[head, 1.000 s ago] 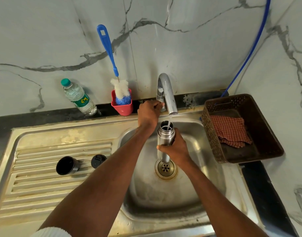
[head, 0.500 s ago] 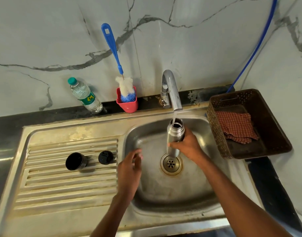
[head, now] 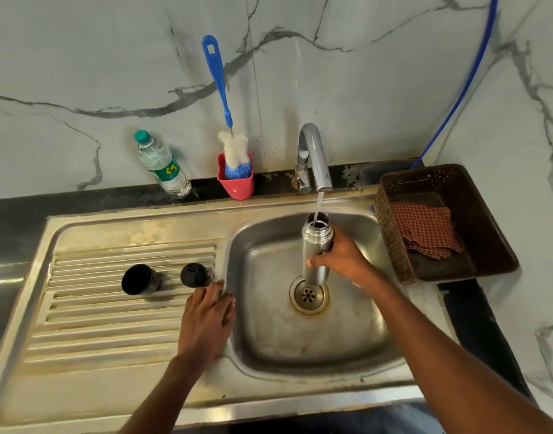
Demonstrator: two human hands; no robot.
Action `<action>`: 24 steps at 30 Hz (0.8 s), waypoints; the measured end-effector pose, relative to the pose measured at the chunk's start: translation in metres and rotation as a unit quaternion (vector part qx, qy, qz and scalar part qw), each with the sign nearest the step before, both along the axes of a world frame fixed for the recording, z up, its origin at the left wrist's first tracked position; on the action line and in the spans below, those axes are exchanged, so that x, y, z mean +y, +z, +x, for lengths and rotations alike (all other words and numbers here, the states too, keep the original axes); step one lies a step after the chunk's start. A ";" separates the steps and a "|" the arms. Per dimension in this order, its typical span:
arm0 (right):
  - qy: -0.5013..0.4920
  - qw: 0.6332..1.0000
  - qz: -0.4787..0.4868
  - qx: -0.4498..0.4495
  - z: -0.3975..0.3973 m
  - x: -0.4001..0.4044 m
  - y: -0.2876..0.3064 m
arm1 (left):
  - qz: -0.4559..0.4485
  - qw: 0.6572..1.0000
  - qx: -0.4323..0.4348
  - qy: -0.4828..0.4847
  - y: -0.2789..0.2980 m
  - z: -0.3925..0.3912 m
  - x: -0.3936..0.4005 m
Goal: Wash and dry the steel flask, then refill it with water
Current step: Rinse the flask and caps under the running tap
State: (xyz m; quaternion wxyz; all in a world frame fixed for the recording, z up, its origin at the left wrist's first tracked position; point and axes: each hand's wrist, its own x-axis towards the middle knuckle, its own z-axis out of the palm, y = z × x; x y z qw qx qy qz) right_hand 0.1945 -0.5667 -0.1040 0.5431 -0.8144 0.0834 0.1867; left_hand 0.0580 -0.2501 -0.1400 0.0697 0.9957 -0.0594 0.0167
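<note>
My right hand (head: pixel 344 260) grips the steel flask (head: pixel 316 245) upright over the sink basin (head: pixel 268 308). Its open mouth sits under the tap (head: pixel 314 158), and a thin stream of water runs into it. My left hand (head: pixel 206 321) rests flat on the sink edge between basin and drainboard, fingers relaxed, holding nothing. Just beyond its fingertips on the ribbed drainboard (head: pixel 112 308) stands the flask's black cap (head: pixel 193 275), with the flask's cup lid (head: pixel 139 279) lying on its side to the left.
A plastic water bottle (head: pixel 162 166) leans against the marble wall. A bottle brush (head: pixel 229 130) stands in a red holder (head: pixel 236 183). A brown basket (head: pixel 475 245) at the right holds a checked cloth (head: pixel 425 228). The drain (head: pixel 308 295) lies below the flask.
My left hand left the tap handle, dropped back across the basin and settled on the sink edge near the black cap. The flask stays under the running water.
</note>
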 end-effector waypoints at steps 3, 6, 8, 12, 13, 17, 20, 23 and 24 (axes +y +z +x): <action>-0.015 1.000 0.009 -0.002 0.006 0.004 0.002 | -0.006 1.000 -0.011 0.013 -0.006 -0.004 -0.003; 0.049 0.999 0.001 0.000 0.007 0.014 0.004 | -0.018 1.000 -0.018 0.011 -0.007 -0.005 0.002; 0.013 1.000 0.019 0.002 0.009 0.015 0.003 | -0.022 1.000 -0.013 0.018 -0.005 -0.004 0.002; -0.007 0.999 0.033 0.015 0.008 0.019 0.000 | -0.039 0.999 -0.012 0.015 -0.004 -0.007 0.003; -0.003 0.999 0.034 0.021 0.005 0.022 0.002 | -0.041 0.999 -0.012 0.013 -0.003 -0.007 0.003; -0.146 0.978 0.133 0.061 0.002 0.025 0.009 | -0.045 0.999 -0.006 0.014 -0.003 -0.007 0.003; -0.220 0.948 0.206 0.106 0.002 0.031 0.007 | -0.048 0.999 -0.002 0.010 -0.001 -0.005 0.003; -0.236 0.925 0.260 0.144 -0.002 0.038 0.008 | -0.047 0.999 0.003 0.012 -0.002 -0.004 0.004; -0.241 0.919 0.271 0.152 -0.004 0.038 0.008 | -0.046 0.999 0.002 0.012 -0.002 -0.003 0.004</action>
